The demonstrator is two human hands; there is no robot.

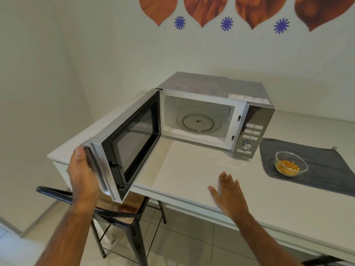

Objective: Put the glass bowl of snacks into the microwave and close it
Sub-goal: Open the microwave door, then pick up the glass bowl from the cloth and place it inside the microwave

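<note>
Door open, bowl (291, 163) not yet picked up.
Left hand (82, 173) grips the door (126, 143) edge; right hand (228, 191), spread and empty, should take the bowl on both sides of its rim.

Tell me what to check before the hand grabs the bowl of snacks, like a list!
1. Silver microwave's door open wide enough: ok, it swings fully out, held at its edge by the left hand.
2. Round glass turntable inside is bare: ok, nothing sits on it.
3. Clear glass bowl of orange snacks upright and uncovered by other things: ok, it stands on the dark grey cloth.
4. Right hand free to grab: ok, fingers spread, holding nothing, hovering over the white counter.
5. Path from bowl to opening clear: ok, only bare counter in front of the microwave.
6. Bowl hot or slippery: cannot tell.
</note>
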